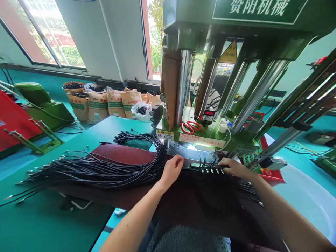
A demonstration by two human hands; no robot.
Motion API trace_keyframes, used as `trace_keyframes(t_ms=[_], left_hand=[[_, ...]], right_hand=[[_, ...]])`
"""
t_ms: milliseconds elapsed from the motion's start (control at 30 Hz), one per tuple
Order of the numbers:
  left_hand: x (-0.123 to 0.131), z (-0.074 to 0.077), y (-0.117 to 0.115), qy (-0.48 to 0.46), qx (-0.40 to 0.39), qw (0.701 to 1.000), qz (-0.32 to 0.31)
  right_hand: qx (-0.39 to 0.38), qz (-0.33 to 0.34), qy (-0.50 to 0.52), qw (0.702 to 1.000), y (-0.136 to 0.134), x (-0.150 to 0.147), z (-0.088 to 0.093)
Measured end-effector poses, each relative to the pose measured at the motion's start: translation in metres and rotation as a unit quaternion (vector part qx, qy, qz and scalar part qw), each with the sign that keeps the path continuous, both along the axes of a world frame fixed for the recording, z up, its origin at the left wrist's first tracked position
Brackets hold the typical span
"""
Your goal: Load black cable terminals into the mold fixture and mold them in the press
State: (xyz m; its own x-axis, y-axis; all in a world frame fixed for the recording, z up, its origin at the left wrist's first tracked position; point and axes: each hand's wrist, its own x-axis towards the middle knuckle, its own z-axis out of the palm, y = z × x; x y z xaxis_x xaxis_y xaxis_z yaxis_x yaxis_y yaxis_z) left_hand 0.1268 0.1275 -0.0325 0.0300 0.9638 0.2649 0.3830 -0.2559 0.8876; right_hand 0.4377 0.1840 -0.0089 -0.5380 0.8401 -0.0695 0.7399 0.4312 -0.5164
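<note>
A thick bundle of black cables (126, 171) with metal ends lies looped on a dark red cloth (112, 152). My left hand (172, 169) is at the right side of this bundle, fingers curled closed; what they hold, if anything, is hidden. In front of the press a narrow metal mould strip (195, 165) has several black cables across it, and a row of silver plugs (212, 171) sticks out toward me. My right hand (233, 168) is closed at the right end of that row, its fingertips by the strip; I cannot make out what is between them.
The green press (236, 21) with steel columns (183, 87) rises over the strip. Red-handled scissors (190, 127) lie on its base. Several paper sacks (98, 105) stand by the wall. To the right are a red tray (273, 176) and a round white surface (307, 196).
</note>
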Motion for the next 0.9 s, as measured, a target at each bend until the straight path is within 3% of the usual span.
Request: trace_keyframes(t_ms=[133,267,400,533,700,900], left_hand=[[-0.002,-0.005,0.005,0.053,-0.004,0.999,0.012],[0.006,-0.002,0.016,0.145,-0.002,0.989,-0.015],[0.020,0.002,0.035,0.217,-0.025,0.975,-0.034],[0.030,-0.005,0.050,0.232,-0.056,0.969,-0.061],[0.031,-0.014,0.049,0.246,-0.063,0.964,-0.075],[0.029,-0.014,0.041,0.264,-0.054,0.960,-0.077]], right_hand=[[0.042,-0.018,0.024,0.999,-0.004,0.001,-0.017],[0.089,-0.056,0.057,0.993,-0.011,0.002,-0.025],[0.163,-0.136,0.091,0.973,-0.010,-0.003,-0.035],[0.228,-0.190,0.115,0.948,-0.012,-0.005,-0.043],[0.255,-0.206,0.121,0.937,-0.018,-0.004,-0.048],[0.244,-0.202,0.109,0.942,-0.018,-0.007,-0.052]])
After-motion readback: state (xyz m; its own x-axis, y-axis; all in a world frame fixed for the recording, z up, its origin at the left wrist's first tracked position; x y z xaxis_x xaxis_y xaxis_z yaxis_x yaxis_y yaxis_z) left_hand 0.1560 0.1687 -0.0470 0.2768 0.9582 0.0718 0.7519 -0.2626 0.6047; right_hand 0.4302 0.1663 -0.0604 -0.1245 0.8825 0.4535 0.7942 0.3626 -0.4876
